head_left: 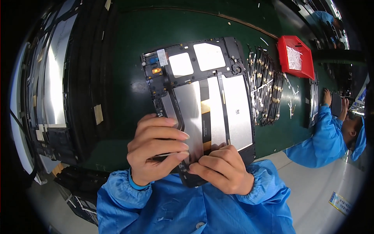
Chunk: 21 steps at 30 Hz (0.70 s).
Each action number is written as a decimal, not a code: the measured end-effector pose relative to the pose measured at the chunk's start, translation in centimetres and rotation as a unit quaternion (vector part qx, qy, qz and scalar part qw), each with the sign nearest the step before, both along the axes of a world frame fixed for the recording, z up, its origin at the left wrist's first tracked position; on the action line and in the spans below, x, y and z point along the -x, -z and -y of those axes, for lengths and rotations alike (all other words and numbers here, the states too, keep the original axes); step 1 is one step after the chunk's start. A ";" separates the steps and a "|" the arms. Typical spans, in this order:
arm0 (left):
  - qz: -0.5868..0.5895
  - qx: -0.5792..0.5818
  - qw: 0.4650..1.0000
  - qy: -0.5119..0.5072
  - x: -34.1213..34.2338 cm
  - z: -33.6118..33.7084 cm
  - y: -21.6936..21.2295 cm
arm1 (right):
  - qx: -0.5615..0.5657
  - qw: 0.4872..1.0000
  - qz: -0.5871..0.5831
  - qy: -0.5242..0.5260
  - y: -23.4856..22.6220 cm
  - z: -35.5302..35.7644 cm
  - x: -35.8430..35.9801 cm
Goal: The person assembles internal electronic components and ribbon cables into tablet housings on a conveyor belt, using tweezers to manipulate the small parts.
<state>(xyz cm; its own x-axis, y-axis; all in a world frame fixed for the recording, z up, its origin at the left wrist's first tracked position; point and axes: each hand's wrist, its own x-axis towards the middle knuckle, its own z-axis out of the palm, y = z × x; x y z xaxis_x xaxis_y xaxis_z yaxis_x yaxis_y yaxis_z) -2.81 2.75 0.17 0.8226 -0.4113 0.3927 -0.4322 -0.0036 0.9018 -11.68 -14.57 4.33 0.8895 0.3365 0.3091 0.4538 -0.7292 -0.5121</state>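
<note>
An opened tablet [237,113], with a black frame and silvery panels inside, lies tilted in front of me, its lower end close to my body. My left hand [154,150] is closed at its left edge, thumb and fingers around a slim silvery tool [165,154] that looks like tweezers. Over the lower end of the tablet my right hand [224,169] is closed, its thumb and index fingertips pinched together against the frame. What they pinch is hidden. A black strip cable [223,97] runs down the tablet between its panels.
Several black strip cables [267,89] lie piled right of the tablet, with white scraps beside them. Behind them stands a red bin [308,64] holding white strips [295,58]. Stacked panels and frames [58,78] line the left side. A co-worker in blue [323,130] sits at the right.
</note>
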 end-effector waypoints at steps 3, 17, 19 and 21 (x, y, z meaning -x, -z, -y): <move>0.020 -0.036 0.999 0.023 -0.7 -0.3 -0.9 | 0.010 1.000 0.003 0.003 0.0 0.0 0.1; 0.052 -0.219 0.974 -0.008 -2.1 1.7 -2.3 | 0.003 1.000 -0.016 0.017 -0.1 -0.1 0.2; 0.043 -0.218 0.975 -0.014 -2.0 1.8 -2.4 | -0.004 1.000 -0.018 0.020 -0.1 -0.1 0.2; 0.044 -0.220 0.974 -0.012 -2.1 1.7 -2.4 | -0.002 1.000 -0.017 0.017 -0.2 -0.1 0.0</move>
<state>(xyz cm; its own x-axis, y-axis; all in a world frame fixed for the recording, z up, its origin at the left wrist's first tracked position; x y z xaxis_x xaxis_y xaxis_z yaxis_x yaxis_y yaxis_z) -0.75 1.10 2.54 0.8057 -0.5363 0.2515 -0.5022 -0.3933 0.7702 -11.71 -14.46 4.58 0.9108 0.3041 0.2791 0.4102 -0.7419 -0.5303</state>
